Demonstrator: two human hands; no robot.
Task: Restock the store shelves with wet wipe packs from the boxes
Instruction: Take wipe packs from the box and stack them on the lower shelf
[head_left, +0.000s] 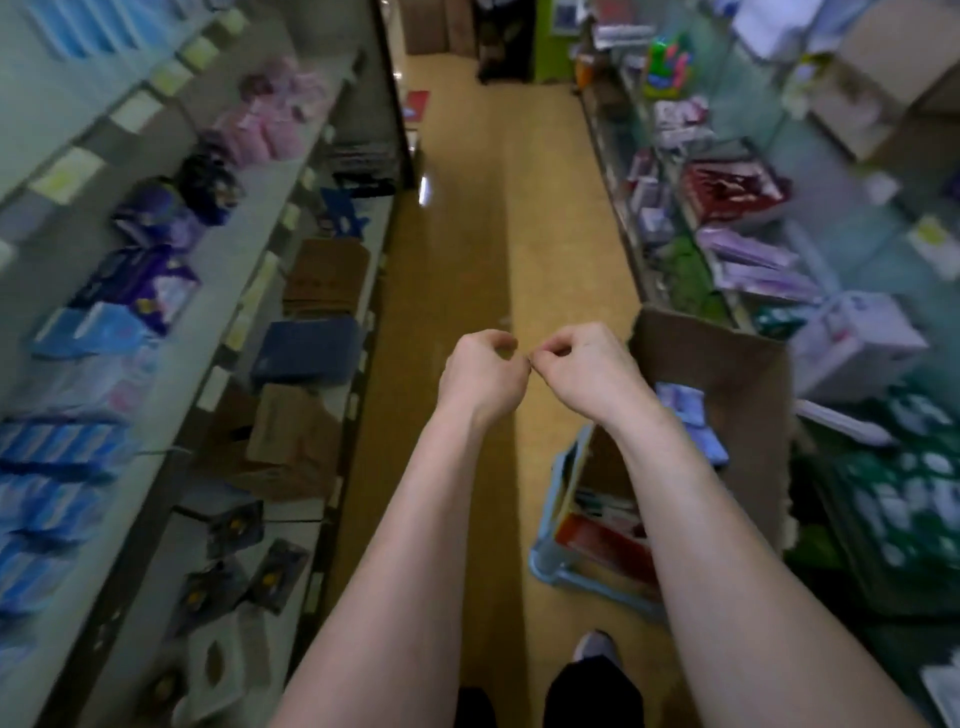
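My left hand (480, 376) and my right hand (587, 371) are raised side by side over the aisle floor, at arm's length in front of me. Both have their fingers curled in and their fingertips meet in the middle. No object shows in either hand. To the right of my right forearm stands an open brown cardboard box (737, 384) with pale blue and purple wet wipe packs (683, 410) inside. The box rests on a light blue plastic stool (563, 530). The picture is blurred.
Store shelves line both sides of the narrow aisle. The left shelves (218, 291) carry blue, purple and pink packs and brown boxes. The right shelves (779, 249) hold purple, white and green packs (914, 499). The yellow floor (467, 234) runs ahead to more boxes.
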